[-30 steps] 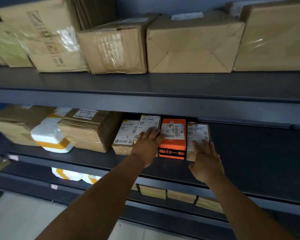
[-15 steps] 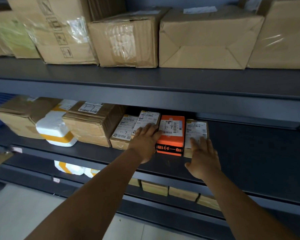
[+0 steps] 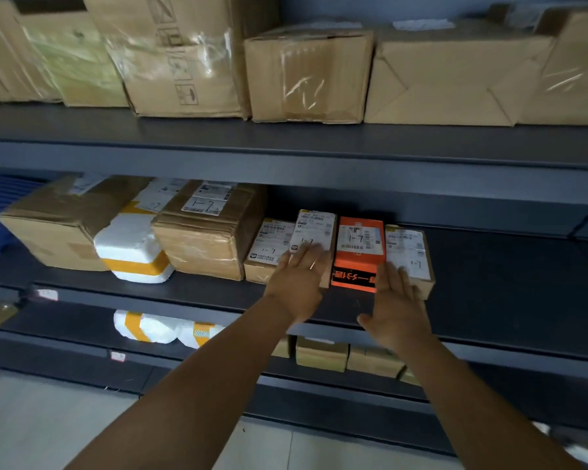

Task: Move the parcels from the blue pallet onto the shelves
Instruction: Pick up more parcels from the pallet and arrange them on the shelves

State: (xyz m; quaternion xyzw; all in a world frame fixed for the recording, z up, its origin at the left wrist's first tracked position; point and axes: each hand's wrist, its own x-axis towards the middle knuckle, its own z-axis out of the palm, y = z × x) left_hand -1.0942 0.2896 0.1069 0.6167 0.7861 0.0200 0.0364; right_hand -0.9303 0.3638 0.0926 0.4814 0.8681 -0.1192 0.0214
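- The orange parcel stands on the middle shelf, its white label marked "L-1" facing up; it serves here as the landmark.
- Touching the orange parcel's left side is a small labelled carton, and left of that another small labelled carton sits lower.
- The left hand lies flat over the front of the carton just left of the orange parcel, its fingers straight and close together, gripping nothing.
- Just right of the orange parcel stands a brown parcel with a white label.
- The right hand rests against the front of that brown parcel, fingers straight and slightly spread, thumb out to the left; it appears to press rather than grip.
- Further left of the orange parcel come a taped brown box, a white foam box with yellow tape and a large carton.
- Above the orange parcel, the top shelf carries a row of large cartons.
- Below it, the lower shelf holds small cartons and a foam box.
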